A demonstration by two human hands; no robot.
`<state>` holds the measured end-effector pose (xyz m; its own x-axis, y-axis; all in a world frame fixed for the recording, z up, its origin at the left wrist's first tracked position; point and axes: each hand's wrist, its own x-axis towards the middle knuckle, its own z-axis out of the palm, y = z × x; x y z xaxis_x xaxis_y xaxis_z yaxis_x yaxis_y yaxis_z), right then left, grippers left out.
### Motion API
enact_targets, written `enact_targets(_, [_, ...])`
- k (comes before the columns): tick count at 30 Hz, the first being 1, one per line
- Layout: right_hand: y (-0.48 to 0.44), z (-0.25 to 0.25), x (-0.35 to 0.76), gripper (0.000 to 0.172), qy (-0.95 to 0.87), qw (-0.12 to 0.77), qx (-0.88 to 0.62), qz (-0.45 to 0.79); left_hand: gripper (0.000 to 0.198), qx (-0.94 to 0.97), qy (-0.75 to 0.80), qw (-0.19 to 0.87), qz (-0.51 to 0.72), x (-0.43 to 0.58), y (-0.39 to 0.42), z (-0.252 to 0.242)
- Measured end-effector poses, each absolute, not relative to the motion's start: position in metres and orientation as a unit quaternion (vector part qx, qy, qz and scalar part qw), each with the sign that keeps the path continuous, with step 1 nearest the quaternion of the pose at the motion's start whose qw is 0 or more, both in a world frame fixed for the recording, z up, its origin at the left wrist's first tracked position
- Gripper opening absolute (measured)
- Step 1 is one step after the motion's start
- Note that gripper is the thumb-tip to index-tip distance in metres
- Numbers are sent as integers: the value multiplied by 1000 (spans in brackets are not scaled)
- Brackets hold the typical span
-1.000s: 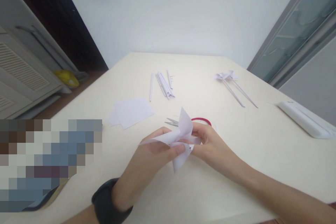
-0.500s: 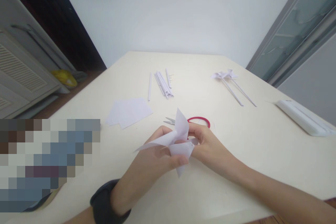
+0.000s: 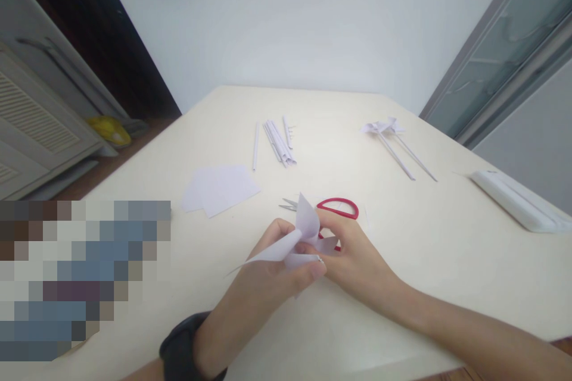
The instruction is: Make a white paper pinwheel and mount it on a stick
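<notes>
A white paper pinwheel (image 3: 307, 217) with curled blades is held up between both hands over the near middle of the table. My left hand (image 3: 272, 274) grips it from the left, its thumb pressed on a lower blade. From the right, my right hand (image 3: 348, 250) pinches the paper near its centre, with some fingertips hidden behind the blades. Red-handled scissors (image 3: 338, 199) lie just behind the hands, partly covered by them, blades pointing left. Flat white paper sheets (image 3: 226, 187) overlap on the table to the left.
Several rolled paper sticks (image 3: 279, 143) lie at the back middle of the table (image 3: 330, 108). Two finished pinwheels on sticks (image 3: 388, 126) rest at the back right. A long white package (image 3: 513, 201) lies along the right edge. A pixelated area covers the lower left.
Both hands have shifted slightly, and the pinwheel has tilted, its lower blade now folded closer to the centre. More of the scissors' red handle shows.
</notes>
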<state>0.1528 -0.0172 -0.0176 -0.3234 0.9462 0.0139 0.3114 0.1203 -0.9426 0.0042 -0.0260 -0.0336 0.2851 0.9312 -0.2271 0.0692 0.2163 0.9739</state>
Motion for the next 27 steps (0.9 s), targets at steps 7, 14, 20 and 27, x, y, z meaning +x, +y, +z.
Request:
enact_targets(7, [-16, -12, 156, 5, -669, 332, -479, 461, 20, 535, 462, 601, 373, 3, -26, -26])
enact_targets(14, [-15, -8, 159, 5, -646, 348, -451, 508, 12, 496, 446, 602, 439, 7, -27, -13])
enact_targets(20, [-14, -7, 159, 11, -639, 363, -457, 501, 18, 467, 441, 607, 468, 9, -28, -10])
enact_targets(27, [-14, -9, 159, 13, -634, 374, -438, 517, 29, 431, 441, 627, 477, 11, -26, -11])
